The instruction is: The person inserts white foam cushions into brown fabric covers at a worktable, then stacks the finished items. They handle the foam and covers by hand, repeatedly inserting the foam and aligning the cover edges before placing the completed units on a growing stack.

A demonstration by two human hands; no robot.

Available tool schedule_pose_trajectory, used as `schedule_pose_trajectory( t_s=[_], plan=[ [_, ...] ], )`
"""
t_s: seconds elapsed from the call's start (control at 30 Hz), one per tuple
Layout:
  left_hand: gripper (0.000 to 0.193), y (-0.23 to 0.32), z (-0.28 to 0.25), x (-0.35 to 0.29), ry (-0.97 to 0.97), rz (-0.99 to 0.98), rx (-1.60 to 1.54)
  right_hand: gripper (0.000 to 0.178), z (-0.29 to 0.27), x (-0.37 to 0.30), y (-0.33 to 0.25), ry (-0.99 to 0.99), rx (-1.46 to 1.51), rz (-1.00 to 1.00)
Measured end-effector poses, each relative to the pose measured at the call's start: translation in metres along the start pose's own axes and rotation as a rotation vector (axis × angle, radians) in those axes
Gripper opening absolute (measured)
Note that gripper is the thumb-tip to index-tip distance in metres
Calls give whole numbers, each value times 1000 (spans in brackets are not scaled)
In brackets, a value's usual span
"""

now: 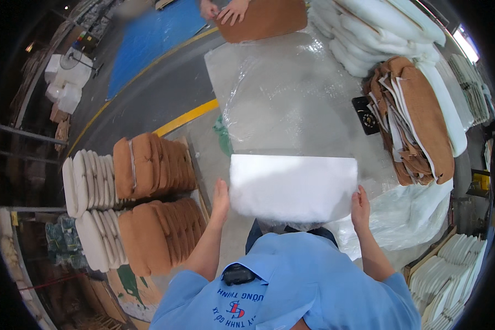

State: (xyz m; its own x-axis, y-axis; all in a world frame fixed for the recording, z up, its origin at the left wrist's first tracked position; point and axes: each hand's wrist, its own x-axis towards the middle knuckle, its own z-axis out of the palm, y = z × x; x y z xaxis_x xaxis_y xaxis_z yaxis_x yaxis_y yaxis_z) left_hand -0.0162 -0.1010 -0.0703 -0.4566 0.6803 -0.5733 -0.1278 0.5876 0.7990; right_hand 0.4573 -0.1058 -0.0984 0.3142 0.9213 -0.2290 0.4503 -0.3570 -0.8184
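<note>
A thick white fibre-filled pad (293, 187) lies in front of me at the near edge of a table covered with clear plastic film. My left hand (220, 201) is upright at the pad's left side, its fingers stretched out and held close together. On the opposite side, my right hand (361, 208) is against the pad's right edge, with its fingers extended upward. Neither hand is visibly wrapped round the pad, and the pad's underside is hidden.
Across the plastic-covered table (280, 99), a co-worker's hands (234, 12) rest on a brown cushion (269, 22). Brown covers (423, 121) and a flat black object (365, 115) lie at right, before piled white padding (374, 33). Brown cushion stacks (154, 165) stand at left.
</note>
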Motion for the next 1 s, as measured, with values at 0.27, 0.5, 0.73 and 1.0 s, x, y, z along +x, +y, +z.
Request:
schedule_pose_trajectory(
  t_s=[0.27,0.5,0.73,1.0],
  plan=[
    [71,78,-32,-31,-338,142,225,79,-63,25,-91,-378,201,106],
    [64,104,-16,-19,-400,-1,62,84,-35,55,-96,-192,-87,-60],
    [59,113,-26,-3,-249,144,474,80,-28,54,-93,-252,368,-74],
    [66,148,89,-116,-168,1429,1174,58,-26,44,-95,-212,275,23]
  ],
)
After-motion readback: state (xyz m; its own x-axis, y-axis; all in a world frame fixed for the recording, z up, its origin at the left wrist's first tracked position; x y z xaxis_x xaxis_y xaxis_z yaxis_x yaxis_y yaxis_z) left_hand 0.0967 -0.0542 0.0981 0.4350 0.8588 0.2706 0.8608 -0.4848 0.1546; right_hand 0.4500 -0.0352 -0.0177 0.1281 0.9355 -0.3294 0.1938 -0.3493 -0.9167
